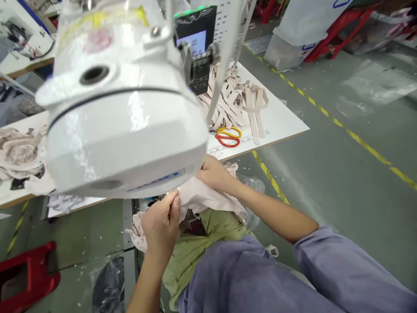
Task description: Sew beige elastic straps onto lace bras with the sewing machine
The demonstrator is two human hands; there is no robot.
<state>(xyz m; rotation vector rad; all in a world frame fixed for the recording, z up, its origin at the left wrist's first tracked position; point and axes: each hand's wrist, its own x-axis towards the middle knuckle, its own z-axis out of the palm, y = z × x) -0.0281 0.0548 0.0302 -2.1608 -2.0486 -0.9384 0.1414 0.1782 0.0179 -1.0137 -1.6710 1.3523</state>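
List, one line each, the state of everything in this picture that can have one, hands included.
Left hand: closed, pinching the pale fabric
Right hand: on the fabric, partly hidden by the white machine
Pale fabric: slack, in loose folds
White machine: running or stopped, cannot tell
Control panel: screen lit
Scissors: lying on the table, blades mostly hidden
Fabric strips: heaped loosely
Plastic bins: stacked

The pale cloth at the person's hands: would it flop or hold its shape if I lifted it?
The pale cloth would probably flop, since it hangs in loose folds in front of the sewing machine. It is likely light for its size, as it looks thin. It seems unlikely to roll: its edge droops slackly.
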